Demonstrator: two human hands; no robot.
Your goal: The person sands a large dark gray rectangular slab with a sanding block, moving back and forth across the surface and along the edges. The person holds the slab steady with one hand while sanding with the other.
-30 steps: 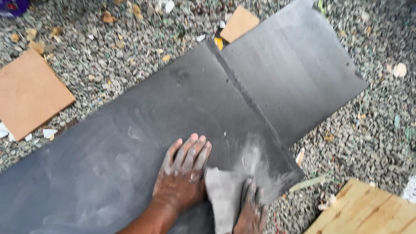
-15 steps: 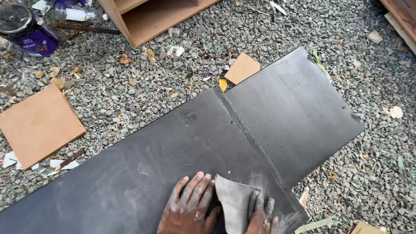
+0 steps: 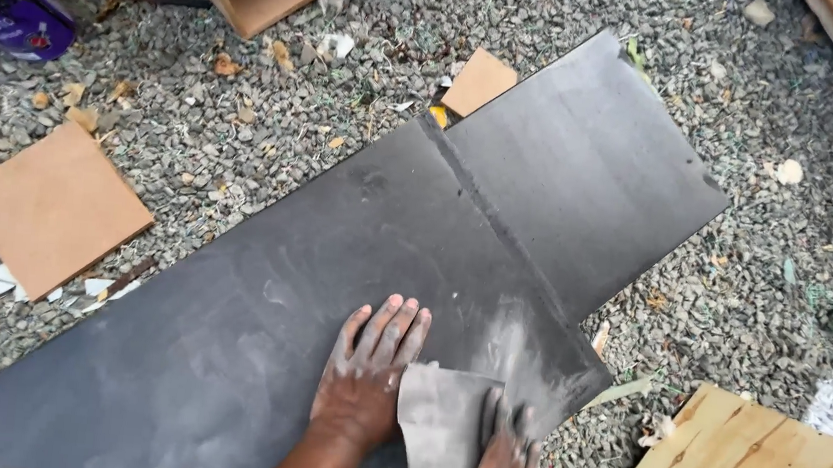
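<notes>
Both hands press flat: left hand (image 3: 364,380) steadies the dark board (image 3: 334,257), right hand (image 3: 502,462) pins sandpaper (image 3: 440,422) just beside it.

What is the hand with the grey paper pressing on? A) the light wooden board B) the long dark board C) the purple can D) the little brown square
B: the right hand holds the grey sheet of paper flat on the long dark board, with the left hand spread on the board beside it.
</notes>
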